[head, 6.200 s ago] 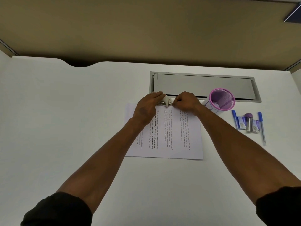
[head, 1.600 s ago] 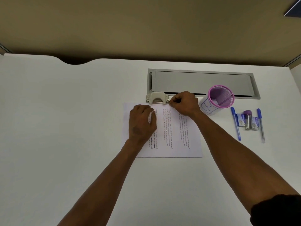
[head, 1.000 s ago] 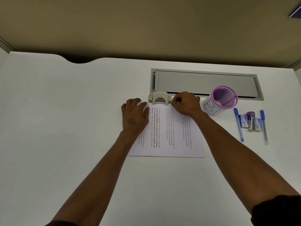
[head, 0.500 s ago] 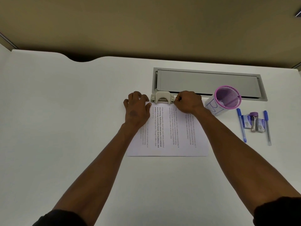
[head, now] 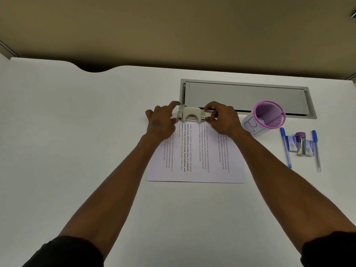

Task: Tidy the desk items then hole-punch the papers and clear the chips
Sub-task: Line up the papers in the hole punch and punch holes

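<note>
A stack of printed papers (head: 198, 160) lies flat on the white desk (head: 77, 151). A beige hole punch (head: 190, 115) sits over the papers' far edge. My right hand (head: 221, 119) grips the punch's right end, thumb and fingers around it. My left hand (head: 161, 122) rests on the papers' far left corner with fingers spread, its fingertips at the punch's left end. A purple mesh cup (head: 266, 117) stands to the right of the papers, with crumpled white scraps inside.
A grey cable hatch (head: 246, 97) is set into the desk behind the punch. Right of the cup lie two blue pens (head: 286, 147) (head: 316, 151) with a purple-capped stapler and staple boxes (head: 300, 144) between them. A tan partition rises at the back.
My left hand came off the punch, lay flat on the papers, then slid up to the far left corner by the punch. The right hand stayed at the punch's right end.
</note>
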